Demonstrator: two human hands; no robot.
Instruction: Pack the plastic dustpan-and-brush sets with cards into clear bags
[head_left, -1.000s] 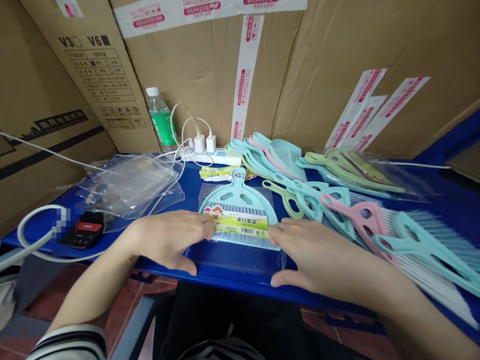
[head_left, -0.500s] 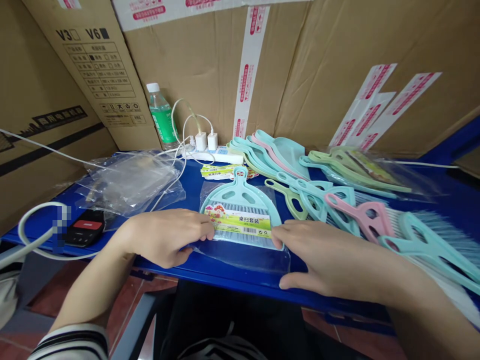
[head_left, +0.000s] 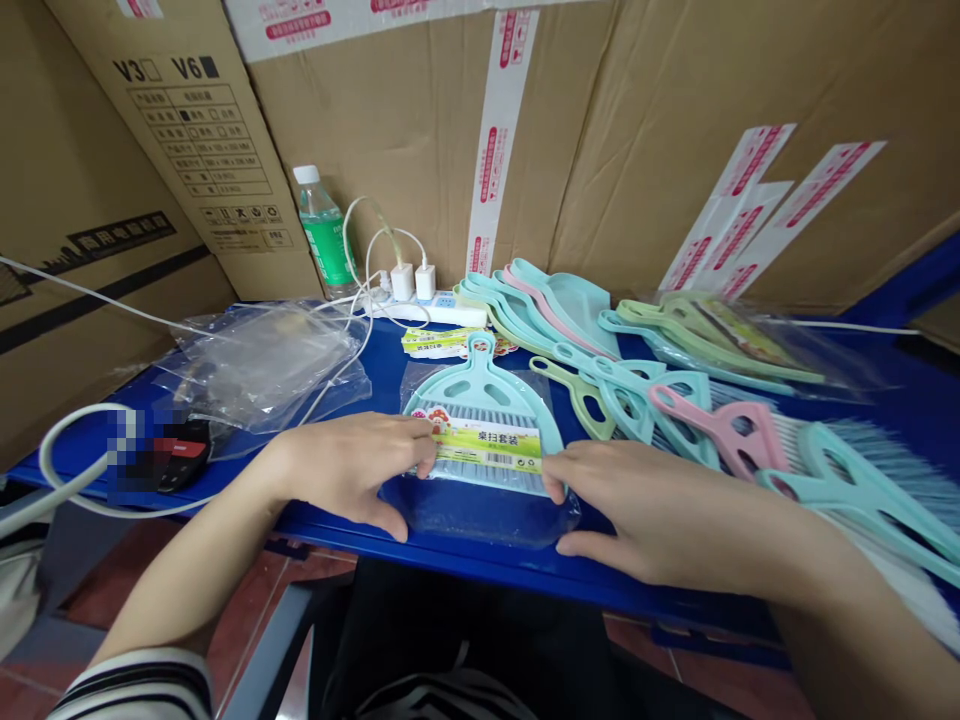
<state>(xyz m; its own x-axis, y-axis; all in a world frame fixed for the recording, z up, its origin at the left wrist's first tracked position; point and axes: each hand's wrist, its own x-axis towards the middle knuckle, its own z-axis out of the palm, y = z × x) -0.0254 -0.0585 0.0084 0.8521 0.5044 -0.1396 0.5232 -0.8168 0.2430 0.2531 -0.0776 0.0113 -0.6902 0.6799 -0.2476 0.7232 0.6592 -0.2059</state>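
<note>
A light blue dustpan lies flat on the blue table with its handle pointing away from me, inside a clear plastic bag. A blue-bristled brush rests in it, under a printed card with mushrooms. Fingertips of my left hand press on the card's left end, its thumb spread apart near the bag's lower edge. My right hand touches the card's right end and the dustpan's right edge, thumb held away from the fingers. Neither hand closes around anything.
Several loose brushes lie on the right, with stacked dustpans behind. Clear bags lie left, near a black device. Printed cards, a power strip and a bottle stand toward the cardboard wall.
My left hand has shifted slightly right over the card, and its thumb has spread down and right. My right hand stays nearly in place on the right edge.
</note>
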